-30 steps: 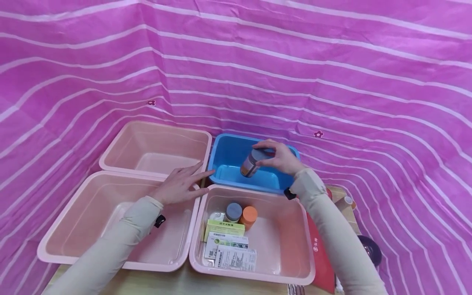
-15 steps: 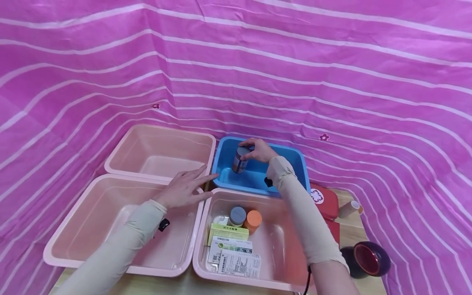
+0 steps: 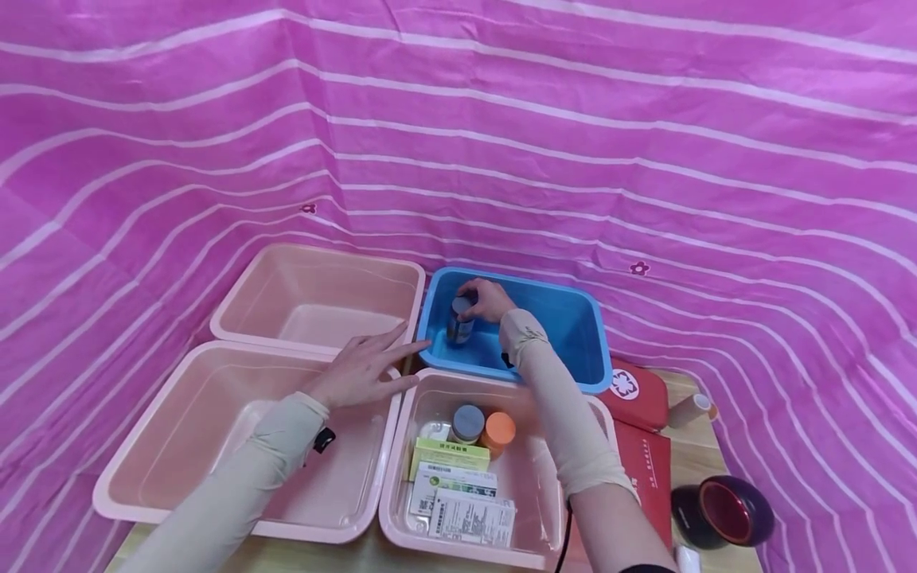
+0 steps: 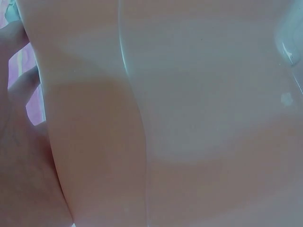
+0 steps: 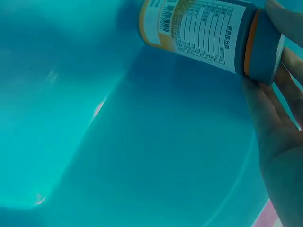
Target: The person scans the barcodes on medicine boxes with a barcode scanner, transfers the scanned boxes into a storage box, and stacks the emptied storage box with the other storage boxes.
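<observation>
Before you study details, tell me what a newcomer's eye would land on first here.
Probably the magenta cloth with white stripes, filling the upper part of the head view. Next, likely the blue tub at the back right, the only one that isn't pink, where the right hand holds a grey-capped bottle by its cap. Then an orange cap stands out in the front right pink tub, beside another grey cap.
</observation>
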Demonstrator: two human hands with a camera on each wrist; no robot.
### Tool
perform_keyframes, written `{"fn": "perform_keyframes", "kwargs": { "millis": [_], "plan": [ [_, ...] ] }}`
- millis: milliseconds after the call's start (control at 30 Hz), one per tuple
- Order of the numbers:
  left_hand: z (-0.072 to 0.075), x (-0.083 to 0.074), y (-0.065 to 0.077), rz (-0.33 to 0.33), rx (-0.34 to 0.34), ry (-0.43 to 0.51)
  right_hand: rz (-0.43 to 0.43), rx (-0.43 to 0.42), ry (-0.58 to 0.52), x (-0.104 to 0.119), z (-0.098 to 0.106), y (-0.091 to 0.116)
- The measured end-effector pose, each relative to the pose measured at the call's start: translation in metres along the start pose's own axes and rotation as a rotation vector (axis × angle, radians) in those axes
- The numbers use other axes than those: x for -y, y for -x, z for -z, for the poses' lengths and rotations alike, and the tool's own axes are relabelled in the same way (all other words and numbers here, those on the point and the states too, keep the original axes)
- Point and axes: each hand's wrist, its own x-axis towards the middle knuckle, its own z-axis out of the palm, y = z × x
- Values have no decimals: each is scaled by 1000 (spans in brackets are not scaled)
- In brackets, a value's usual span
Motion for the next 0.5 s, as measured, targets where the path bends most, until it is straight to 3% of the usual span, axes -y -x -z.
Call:
{"fn": "perform_keyframes", "kwargs": {
  "millis": [500],
  "plan": [
    [1,0,1,-14,-16,3,-43,27,145,16,-28,-22]
  ]
}}
